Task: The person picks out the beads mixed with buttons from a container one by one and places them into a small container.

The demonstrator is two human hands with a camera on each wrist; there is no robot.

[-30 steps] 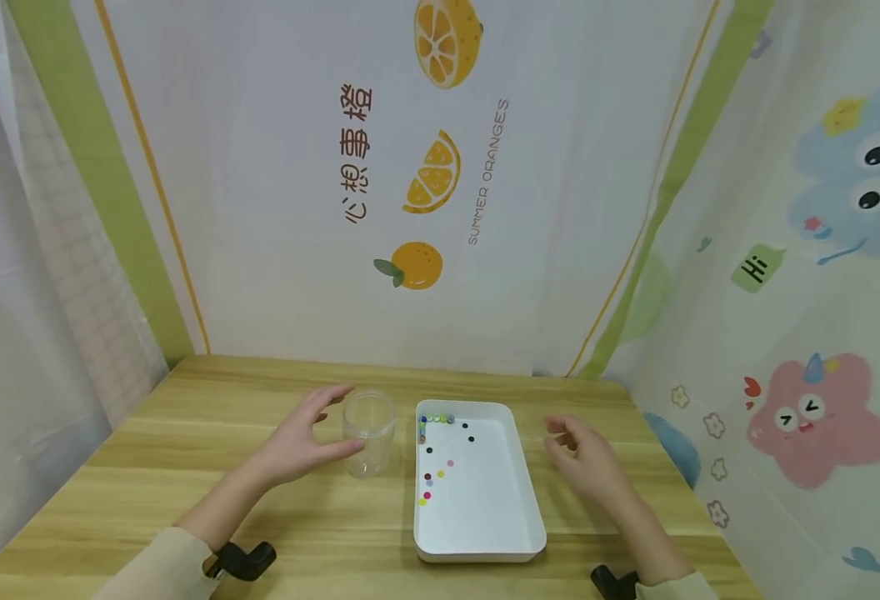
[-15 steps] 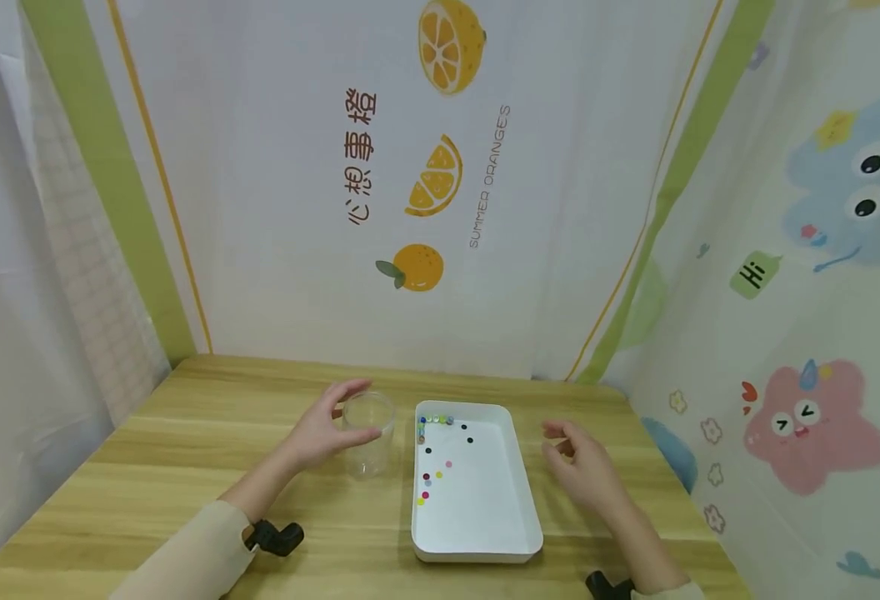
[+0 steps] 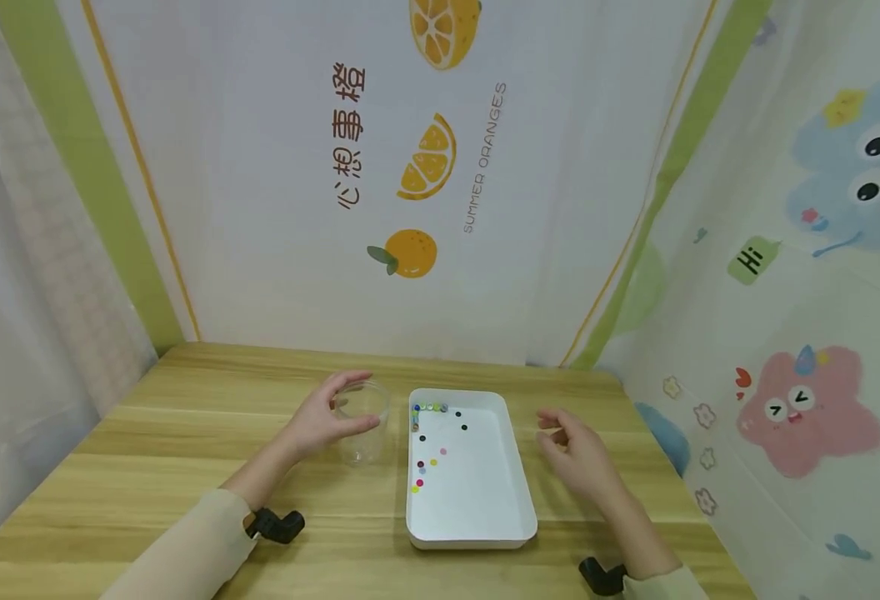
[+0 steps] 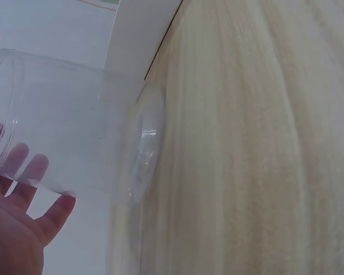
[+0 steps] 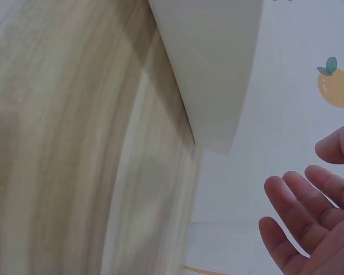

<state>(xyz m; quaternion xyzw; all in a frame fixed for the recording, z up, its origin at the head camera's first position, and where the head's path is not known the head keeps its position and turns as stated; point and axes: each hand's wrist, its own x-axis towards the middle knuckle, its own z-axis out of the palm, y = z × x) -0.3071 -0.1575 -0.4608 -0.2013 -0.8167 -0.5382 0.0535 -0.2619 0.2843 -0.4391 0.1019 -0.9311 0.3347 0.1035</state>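
Left hand [image 3: 325, 421] grasps the clear jar [image 3: 362, 421] at centre frame, on the counter [image 3: 185, 433] beside the white tray [image 3: 515, 492]. Right hand [image 3: 578, 458] hovers right of the tray, grip released, fingers loosely curved.

jar [image 3: 361, 421]: clear | tray [image 3: 485, 533]: white | beads [image 3: 427, 463]: black, pink, yellow | table [image 3: 185, 433]: light wood grain

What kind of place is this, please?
Probably a small staged recording booth, not a home: printed cloth walls with oranges and cartoons close in a wooden table, which bears only a white tray and a clear jar.
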